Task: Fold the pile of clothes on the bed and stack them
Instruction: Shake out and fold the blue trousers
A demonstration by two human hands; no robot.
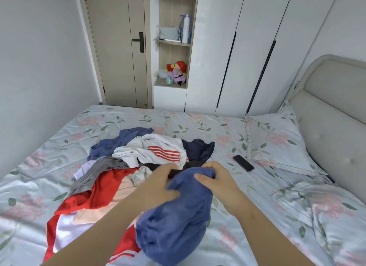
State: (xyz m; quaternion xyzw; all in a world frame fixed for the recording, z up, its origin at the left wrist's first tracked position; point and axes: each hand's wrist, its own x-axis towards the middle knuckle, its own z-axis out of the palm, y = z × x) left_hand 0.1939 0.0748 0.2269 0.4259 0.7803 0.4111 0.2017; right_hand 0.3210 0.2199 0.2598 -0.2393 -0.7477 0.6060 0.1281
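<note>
A loose pile of clothes lies in the middle of the bed: a white garment with red stripes, blue, grey, navy, red and pale pink pieces. Above the pile's near edge both my hands hold a crumpled blue garment, which hangs down toward me. My left hand grips its upper left part. The fingers of my right hand pinch the upper right edge. A dark strip of cloth shows between the two hands.
A black phone lies on the floral sheet right of the pile. A pillow and the padded headboard are at the right. Behind the bed stand a door, wardrobe doors and an open shelf with toys.
</note>
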